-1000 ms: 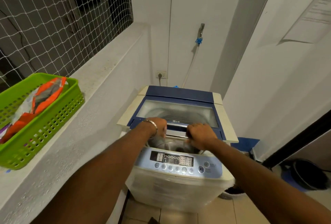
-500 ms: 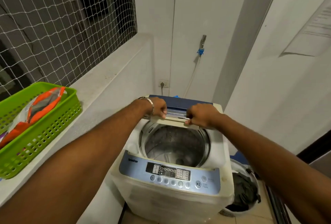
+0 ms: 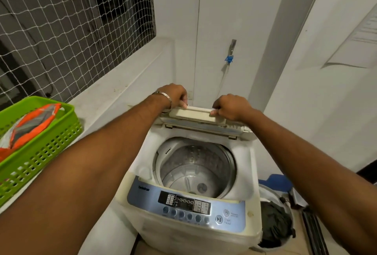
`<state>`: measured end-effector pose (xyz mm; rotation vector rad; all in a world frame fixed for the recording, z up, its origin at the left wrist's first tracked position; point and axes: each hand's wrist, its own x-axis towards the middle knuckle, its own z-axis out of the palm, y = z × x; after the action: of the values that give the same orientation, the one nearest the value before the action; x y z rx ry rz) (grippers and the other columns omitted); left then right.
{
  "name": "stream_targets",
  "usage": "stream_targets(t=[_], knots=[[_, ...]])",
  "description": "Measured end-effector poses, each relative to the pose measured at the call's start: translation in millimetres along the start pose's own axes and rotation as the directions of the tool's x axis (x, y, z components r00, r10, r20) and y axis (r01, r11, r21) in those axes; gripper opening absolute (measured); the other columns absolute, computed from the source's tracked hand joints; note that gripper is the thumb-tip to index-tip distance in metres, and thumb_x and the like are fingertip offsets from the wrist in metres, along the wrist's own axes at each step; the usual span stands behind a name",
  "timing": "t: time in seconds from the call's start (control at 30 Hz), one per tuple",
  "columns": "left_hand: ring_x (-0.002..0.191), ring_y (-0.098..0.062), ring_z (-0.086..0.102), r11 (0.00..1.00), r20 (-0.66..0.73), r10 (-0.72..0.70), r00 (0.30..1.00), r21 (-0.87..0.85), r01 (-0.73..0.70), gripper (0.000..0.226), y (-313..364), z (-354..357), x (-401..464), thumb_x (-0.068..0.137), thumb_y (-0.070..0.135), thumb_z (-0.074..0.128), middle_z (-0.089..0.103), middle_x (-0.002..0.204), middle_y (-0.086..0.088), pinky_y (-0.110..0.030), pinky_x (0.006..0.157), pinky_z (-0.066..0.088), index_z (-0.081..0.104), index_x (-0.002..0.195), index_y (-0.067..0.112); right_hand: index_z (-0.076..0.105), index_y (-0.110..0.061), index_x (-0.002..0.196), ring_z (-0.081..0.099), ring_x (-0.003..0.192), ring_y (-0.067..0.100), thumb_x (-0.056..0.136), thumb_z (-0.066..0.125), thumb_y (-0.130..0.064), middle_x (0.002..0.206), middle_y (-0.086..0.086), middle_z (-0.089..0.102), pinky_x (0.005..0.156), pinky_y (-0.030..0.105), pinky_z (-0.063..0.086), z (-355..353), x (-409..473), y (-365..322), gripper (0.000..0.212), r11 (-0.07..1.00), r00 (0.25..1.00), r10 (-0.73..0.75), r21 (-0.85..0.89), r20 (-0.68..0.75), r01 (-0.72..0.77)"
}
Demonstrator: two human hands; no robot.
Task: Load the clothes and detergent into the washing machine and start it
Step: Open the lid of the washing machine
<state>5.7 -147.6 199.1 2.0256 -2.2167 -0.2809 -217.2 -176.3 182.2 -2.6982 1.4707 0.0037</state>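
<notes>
A white top-loading washing machine (image 3: 189,232) with a blue control panel stands in front of me. Its folded lid (image 3: 199,115) is raised upright at the back. My left hand (image 3: 174,95) grips the lid's top edge on the left, and my right hand (image 3: 230,106) grips it on the right. The steel drum (image 3: 195,170) lies open below and looks empty. An orange detergent pouch (image 3: 34,123) lies in a green basket (image 3: 43,148) on the ledge at left. Dark clothes (image 3: 275,222) fill a white bucket on the floor to the machine's right.
A netted window (image 3: 67,26) runs along the ledge on the left. A tap with a blue hose fitting (image 3: 230,56) is on the back wall. A white wall closes in on the right, with a blue object (image 3: 277,181) on the floor behind the bucket.
Both hands have lifted the lid from nearly flat over the drum, folded it back and raised it upright at the rear. The drum is now fully exposed.
</notes>
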Motion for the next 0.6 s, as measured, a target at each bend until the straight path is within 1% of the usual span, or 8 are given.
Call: stream_targets(t=[0.13, 0.2, 0.23, 0.37, 0.5, 0.6], knots=[[0.094, -0.021, 0.066, 0.996, -0.148, -0.07, 0.987, -0.065, 0.061, 0.011, 7, -2, 10, 0.083, 0.024, 0.072, 0.074, 0.099, 0.001, -0.025, 0.075, 0.044, 0.074, 0.093, 0.02, 0.072, -0.02, 0.108, 0.063, 0.088, 0.022, 0.089, 0.061, -0.05, 0.1, 0.003, 0.072, 0.081, 0.041, 0.055, -12, 8, 5, 0.038, 0.995, 0.994, 0.056, 0.091, -0.091, -0.048], [0.094, -0.023, 0.066, 0.995, -0.197, -0.07, 0.978, -0.09, 0.053, 0.014, 5, -8, 71, 0.085, 0.026, 0.07, 0.074, 0.099, -0.001, -0.025, 0.074, 0.044, 0.075, 0.096, 0.019, 0.073, -0.019, 0.107, 0.063, 0.086, 0.021, 0.087, 0.064, -0.049, 0.099, 0.002, 0.073, 0.08, 0.041, 0.056, -19, 56, 30, 0.037, 0.978, 0.976, 0.172, 0.143, -0.134, -0.153], [0.093, -0.024, 0.066, 0.994, -0.202, -0.08, 0.976, -0.085, 0.064, 0.015, 6, -8, 71, 0.085, 0.027, 0.069, 0.073, 0.1, -0.002, -0.026, 0.074, 0.044, 0.075, 0.097, 0.019, 0.074, -0.018, 0.106, 0.064, 0.086, 0.02, 0.086, 0.065, -0.048, 0.099, 0.002, 0.073, 0.08, 0.04, 0.056, -21, 57, 31, 0.037, 0.973, 0.969, 0.195, 0.157, -0.152, -0.171], [0.094, -0.028, 0.065, 0.992, -0.275, -0.1, 0.956, -0.099, 0.075, 0.018, 6, -18, 79, 0.088, 0.027, 0.066, 0.072, 0.103, -0.008, -0.033, 0.08, 0.05, 0.075, 0.101, 0.017, 0.074, -0.016, 0.108, 0.063, 0.084, 0.021, 0.089, 0.064, -0.043, 0.1, 0.004, 0.073, 0.075, 0.033, 0.054, -29, 71, 32, 0.035, 0.973, 0.953, 0.199, 0.161, -0.227, -0.165], [0.095, -0.029, 0.065, 0.992, -0.277, -0.092, 0.957, -0.113, 0.062, 0.018, 1, -21, 103, 0.088, 0.026, 0.066, 0.072, 0.105, -0.01, -0.033, 0.081, 0.051, 0.074, 0.102, 0.018, 0.074, -0.016, 0.11, 0.063, 0.084, 0.021, 0.091, 0.062, -0.04, 0.099, 0.005, 0.073, 0.076, 0.035, 0.055, -28, 93, 40, 0.032, 0.963, 0.94, 0.25, 0.162, -0.232, -0.216], [0.095, -0.029, 0.065, 0.991, -0.26, -0.085, 0.962, -0.118, 0.056, 0.019, -3, -24, 127, 0.087, 0.025, 0.068, 0.071, 0.106, -0.01, -0.03, 0.078, 0.048, 0.074, 0.103, 0.016, 0.073, -0.015, 0.111, 0.062, 0.083, 0.02, 0.092, 0.062, -0.038, 0.099, 0.005, 0.072, 0.073, 0.033, 0.053, -31, 110, 48, 0.032, 0.959, 0.938, 0.266, 0.158, -0.222, -0.235]])
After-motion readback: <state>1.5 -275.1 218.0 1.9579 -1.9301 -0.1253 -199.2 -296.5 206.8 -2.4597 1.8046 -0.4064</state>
